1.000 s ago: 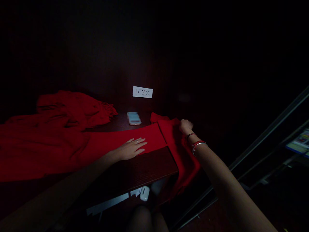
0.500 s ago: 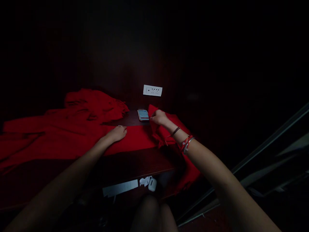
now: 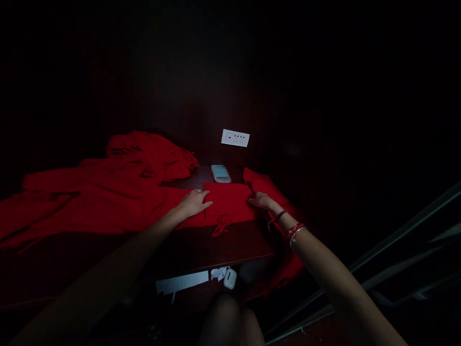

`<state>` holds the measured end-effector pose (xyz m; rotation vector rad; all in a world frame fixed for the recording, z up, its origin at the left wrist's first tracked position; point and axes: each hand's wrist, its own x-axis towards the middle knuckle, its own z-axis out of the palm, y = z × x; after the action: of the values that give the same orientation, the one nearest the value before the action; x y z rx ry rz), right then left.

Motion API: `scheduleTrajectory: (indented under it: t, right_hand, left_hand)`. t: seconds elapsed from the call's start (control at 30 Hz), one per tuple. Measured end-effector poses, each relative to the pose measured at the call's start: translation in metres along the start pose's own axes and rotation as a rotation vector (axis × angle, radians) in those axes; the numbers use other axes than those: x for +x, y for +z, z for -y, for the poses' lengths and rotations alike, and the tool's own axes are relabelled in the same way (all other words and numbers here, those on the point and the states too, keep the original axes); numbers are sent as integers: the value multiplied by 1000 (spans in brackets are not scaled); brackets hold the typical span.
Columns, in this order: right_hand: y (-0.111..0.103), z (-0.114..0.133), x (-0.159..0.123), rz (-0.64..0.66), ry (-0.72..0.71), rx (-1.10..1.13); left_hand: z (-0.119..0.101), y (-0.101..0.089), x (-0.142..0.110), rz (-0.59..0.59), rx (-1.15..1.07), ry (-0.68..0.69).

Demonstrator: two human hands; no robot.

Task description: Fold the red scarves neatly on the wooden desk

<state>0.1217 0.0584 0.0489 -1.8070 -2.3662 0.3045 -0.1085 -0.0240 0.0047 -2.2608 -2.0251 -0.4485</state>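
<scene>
A red scarf [image 3: 228, 199] lies on the dark desk, its right-hand part folded over into a flat rectangle with fringe hanging toward the front edge. My left hand [image 3: 194, 203] rests on the left side of this fold, thumb and fingers spread. At the fold's right side, my right hand [image 3: 260, 200] touches the cloth with its fingers stretched out to the left. More red cloth [image 3: 266, 185] lies just behind and right of my right hand. A large rumpled red fabric pile [image 3: 144, 158] with fringe spreads over the left of the desk.
Behind the fold lies a phone [image 3: 220, 173], its screen blurred. A white socket panel [image 3: 235, 138] is on the dark wall. Below the desktop, a white earbud case [image 3: 230, 278], crumpled paper [image 3: 218, 273] and a pale flat strip [image 3: 183, 282] lie on a shelf.
My right hand has brought the lifted scarf end down flat over the strip and released its grip. My left hand has opened its fingers at the fold. The view has shifted slightly.
</scene>
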Motion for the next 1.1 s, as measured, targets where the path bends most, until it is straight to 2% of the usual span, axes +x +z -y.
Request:
scheduleTrajectory:
  t: [0.1,0.27,0.37,0.43,0.5,0.57,0.63,0.73,0.83,0.9,0.97,1.03,1.1]
  right_hand:
    - [8,-13,4,-13,69,112]
    - [14,-8,8,5,61,358]
    - [0,-10,12,-20,54,449]
    - [-18,-20,16,-102,41,467]
    - [-37,-39,20,-247,18,373]
    - [-51,-62,21,-338,8,154]
    - [-53,-83,17,-341,19,21]
    - [-39,-97,3,-307,103,-90]
    - [-22,-81,-12,-426,94,-246]
    - [-14,-55,-18,-504,-62,-263]
    - [-6,-22,-19,-439,-282,-203]
    - [4,13,-15,-276,-495,-130]
    - [19,44,-8,-156,-600,-88]
  left_hand:
    - [-2,6,1,16,26,47]
    - [-1,8,-1,23,5,63]
    - [-4,7,-3,26,-17,63]
    - [-5,8,-4,52,-34,73]
    - [-5,10,-4,99,-39,111]
    - [-4,13,-3,153,-26,153]
    - [-3,16,-2,191,1,183]
    - [-5,15,-2,176,70,204]
    - [-10,7,-5,111,140,175]
    - [-13,1,-8,77,162,165]
    - [-13,-3,-9,67,174,170]
    - [-8,-5,-9,63,186,169]
    - [3,-8,-8,51,206,149]
